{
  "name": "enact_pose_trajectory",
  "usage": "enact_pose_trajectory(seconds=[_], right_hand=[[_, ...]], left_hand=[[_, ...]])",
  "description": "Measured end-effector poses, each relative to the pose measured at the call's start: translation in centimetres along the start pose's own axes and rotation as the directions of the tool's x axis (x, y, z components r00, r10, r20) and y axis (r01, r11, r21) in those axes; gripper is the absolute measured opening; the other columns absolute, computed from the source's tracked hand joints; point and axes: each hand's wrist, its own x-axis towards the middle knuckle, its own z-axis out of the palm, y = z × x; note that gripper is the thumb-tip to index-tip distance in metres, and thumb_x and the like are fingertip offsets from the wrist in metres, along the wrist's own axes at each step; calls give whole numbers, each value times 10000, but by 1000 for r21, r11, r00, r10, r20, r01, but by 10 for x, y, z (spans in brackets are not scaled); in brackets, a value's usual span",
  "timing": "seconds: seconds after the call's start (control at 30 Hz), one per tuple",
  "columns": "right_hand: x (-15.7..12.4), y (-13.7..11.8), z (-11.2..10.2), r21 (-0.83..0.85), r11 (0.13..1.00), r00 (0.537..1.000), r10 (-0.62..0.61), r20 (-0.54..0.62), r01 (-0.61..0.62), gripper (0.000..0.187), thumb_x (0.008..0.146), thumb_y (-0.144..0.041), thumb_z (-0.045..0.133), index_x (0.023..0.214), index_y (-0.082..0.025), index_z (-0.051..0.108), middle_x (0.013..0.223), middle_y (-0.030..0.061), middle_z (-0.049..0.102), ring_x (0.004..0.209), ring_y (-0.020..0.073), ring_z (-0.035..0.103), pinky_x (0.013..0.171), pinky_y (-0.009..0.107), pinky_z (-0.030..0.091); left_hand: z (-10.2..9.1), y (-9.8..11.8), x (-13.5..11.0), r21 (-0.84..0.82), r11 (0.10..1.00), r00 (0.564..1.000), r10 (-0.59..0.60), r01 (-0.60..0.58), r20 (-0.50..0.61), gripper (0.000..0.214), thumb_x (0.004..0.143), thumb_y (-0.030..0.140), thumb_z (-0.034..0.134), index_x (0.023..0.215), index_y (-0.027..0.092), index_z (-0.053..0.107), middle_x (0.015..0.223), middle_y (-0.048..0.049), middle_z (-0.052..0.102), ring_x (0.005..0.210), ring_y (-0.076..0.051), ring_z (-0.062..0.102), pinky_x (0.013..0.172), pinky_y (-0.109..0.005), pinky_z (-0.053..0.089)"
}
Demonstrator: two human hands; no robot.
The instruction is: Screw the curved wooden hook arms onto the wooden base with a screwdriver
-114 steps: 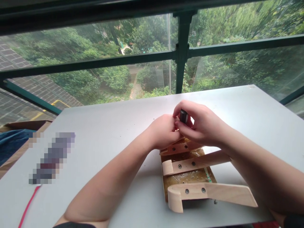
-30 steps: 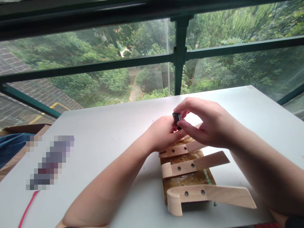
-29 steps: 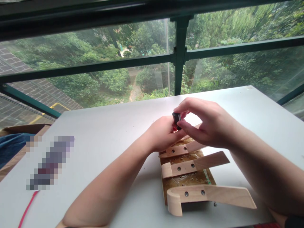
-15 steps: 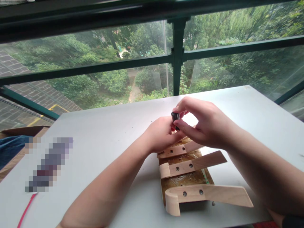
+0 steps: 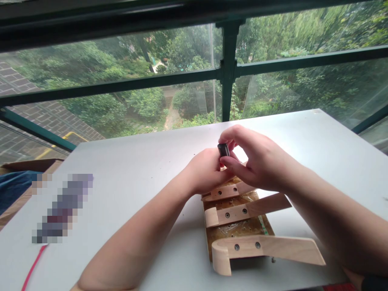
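A wooden rack (image 5: 239, 228), a brown board with three pale curved hooks screwed across it, lies flat on the white table (image 5: 136, 178). My right hand (image 5: 257, 161) is closed round a small black tool handle (image 5: 223, 150) held upright over the rack's far end. My left hand (image 5: 206, 169) is curled against that far end, fingers pressed together beside the tool; what it pinches is hidden. The tool's tip is out of sight between both hands.
A blurred dark object (image 5: 62, 208) lies at the table's left, with a red cord (image 5: 34, 264) running from it toward the near edge. A tiny screw (image 5: 273, 260) sits beside the nearest hook. A green-framed window (image 5: 226, 68) stands just behind the table.
The black handle has shifted slightly left and my right fingers have re-gripped it, as in turning. My left hand and the rack have stayed in place.
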Motion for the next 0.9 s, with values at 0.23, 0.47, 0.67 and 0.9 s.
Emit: enact_pose_trajectory(seconds=[0.23,0.47,0.67,0.9], right_hand=[[-1,2,5,15,1000,999,-15,-28,16,292,805,-144,586,1068,-196,467,912,24,558,792,150,517,693,295,432],[1,6,10,35,999,1000,-19,-6,19,248,784,-141,595,1002,-185,486,883,26,528,780,153,483,692,294,406],[4,6,8,12,1000,998,-7,68,6,89,827,-179,568,907,-167,531,867,45,517,783,161,466,694,295,386],[3,9,0,45,999,999,6,35,-8,182,826,-204,602,1002,-172,566,885,38,594,764,150,536,703,286,418]], left_hand=[[5,-4,0,-38,999,1000,20,-21,-9,190,812,201,562,959,198,681,980,-36,727,898,-225,663,784,-329,531],[9,-6,-1,-17,1000,1000,17,-17,-19,277,780,166,557,1021,202,688,1014,-31,734,918,-229,663,795,-329,545],[8,-3,-1,3,1000,1000,5,-5,-22,256,788,156,525,977,195,694,1008,-27,729,905,-215,654,803,-322,542],[1,0,0,-5,999,999,-47,47,18,191,858,286,540,876,165,686,850,-55,709,815,-209,641,717,-300,516]])
